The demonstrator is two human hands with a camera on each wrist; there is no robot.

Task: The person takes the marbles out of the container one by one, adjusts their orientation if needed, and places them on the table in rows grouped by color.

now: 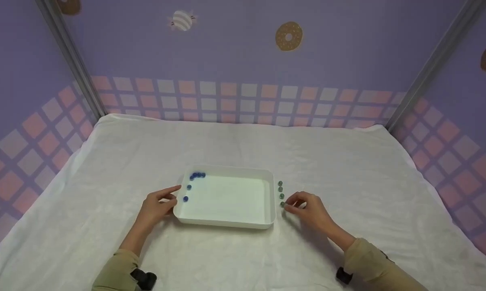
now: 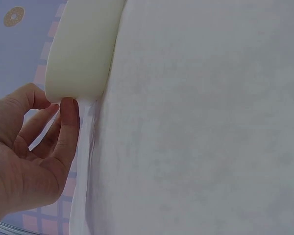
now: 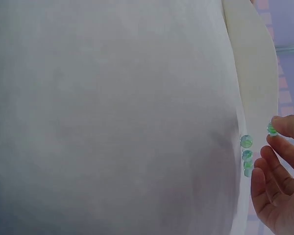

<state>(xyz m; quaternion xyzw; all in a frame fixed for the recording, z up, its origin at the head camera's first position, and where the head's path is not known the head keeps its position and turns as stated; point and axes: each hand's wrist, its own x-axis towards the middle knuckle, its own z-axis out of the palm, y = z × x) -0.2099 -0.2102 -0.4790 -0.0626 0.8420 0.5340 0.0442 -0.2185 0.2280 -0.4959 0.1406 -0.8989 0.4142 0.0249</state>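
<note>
A white rectangular tray (image 1: pixel 226 223) rests on the cloth, with several dark blue marbles (image 1: pixel 189 187) along its left side and back left corner. My left hand (image 1: pixel 156 206) touches the tray's left end from outside; the left wrist view shows its fingertips against the end wall. To the right of the tray, several green marbles (image 1: pixel 280 188) lie in a row on the cloth. My right hand (image 1: pixel 309 208) is at the near end of this row. In the right wrist view, its thumb and forefinger pinch a clear green marble (image 3: pixel 272 129), raised beside the others (image 3: pixel 246 141).
A white cloth (image 1: pixel 348 161) covers the table. Purple walls (image 1: pixel 234 48) with pink and white squares stand behind it and at both sides, with grey metal posts (image 1: pixel 432 60) at the corners.
</note>
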